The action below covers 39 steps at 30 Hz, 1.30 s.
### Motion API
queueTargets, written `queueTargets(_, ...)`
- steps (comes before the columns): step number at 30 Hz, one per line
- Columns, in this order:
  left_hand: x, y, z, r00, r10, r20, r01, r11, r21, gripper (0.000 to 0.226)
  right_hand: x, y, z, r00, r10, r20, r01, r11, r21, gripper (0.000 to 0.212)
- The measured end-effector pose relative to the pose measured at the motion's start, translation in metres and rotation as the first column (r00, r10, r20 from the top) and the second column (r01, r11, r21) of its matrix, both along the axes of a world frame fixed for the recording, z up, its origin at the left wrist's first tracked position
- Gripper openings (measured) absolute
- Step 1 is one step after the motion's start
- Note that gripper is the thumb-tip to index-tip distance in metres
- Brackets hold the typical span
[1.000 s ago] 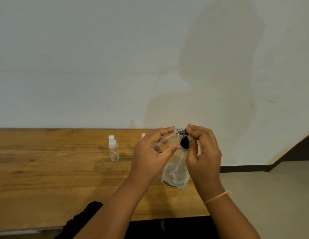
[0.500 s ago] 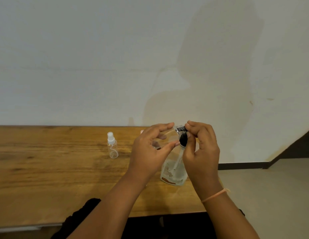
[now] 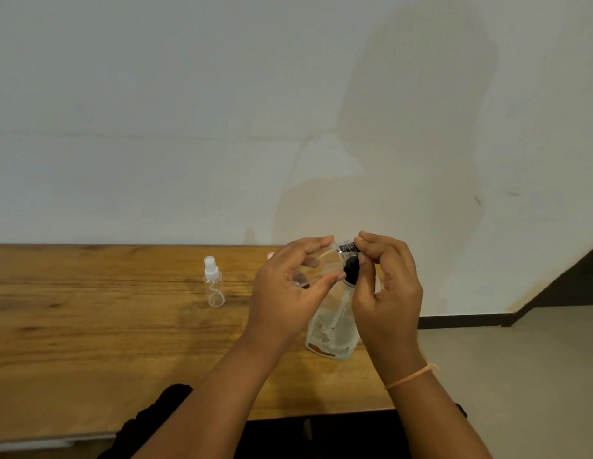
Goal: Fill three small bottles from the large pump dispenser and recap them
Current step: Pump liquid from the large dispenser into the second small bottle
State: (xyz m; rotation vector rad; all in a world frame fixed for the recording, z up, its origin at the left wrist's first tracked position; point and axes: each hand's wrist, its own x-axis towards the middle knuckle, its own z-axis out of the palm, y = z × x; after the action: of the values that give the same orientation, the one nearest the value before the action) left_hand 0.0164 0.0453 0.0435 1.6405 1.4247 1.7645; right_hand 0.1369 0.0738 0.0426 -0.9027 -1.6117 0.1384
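Between left fingers lies small bottle; right fingers pinch pump dispenser.

In front of you runs a long brown wooden table with visible grain, reaching off to the left. Behind its far edge stands a plain white wall with a small brown mark at the right. A dark baseboard meets a pale floor on the right. Black fabric shows at the table's near edge.
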Motion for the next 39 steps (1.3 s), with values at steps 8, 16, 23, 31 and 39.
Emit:
queueTargets(8,-0.001,0.001,-0.006,1.0,0.001,0.019,0.0,0.998,-0.068,0.048,-0.004,0.002,-0.01,0.999,0.007,-0.031,-0.006,1.0,0.004,0.019)
queueTargets(16,-0.001,0.0,-0.002,1.0,0.003,-0.019,-0.003,1.0,0.004,0.049,-0.001,0.001,-0.003,1.0,0.004,-0.012,-0.003,1.0,0.021,0.02)
queueTargets(23,0.001,-0.001,-0.007,1.0,0.014,-0.009,-0.015,0.998,-0.057,0.049,0.0,0.005,-0.012,1.0,0.021,0.0,-0.021,1.0,0.009,0.018)
queueTargets(31,0.0,0.0,-0.003,1.0,0.005,-0.024,-0.005,1.0,0.001,0.047,0.003,0.005,-0.001,1.0,0.03,0.007,-0.031,0.999,0.044,0.021)
queueTargets(39,-0.002,0.0,-0.008,1.0,-0.007,-0.006,0.007,0.998,-0.064,0.05,0.008,0.01,-0.011,0.994,0.075,0.085,-0.077,0.996,0.032,0.02)
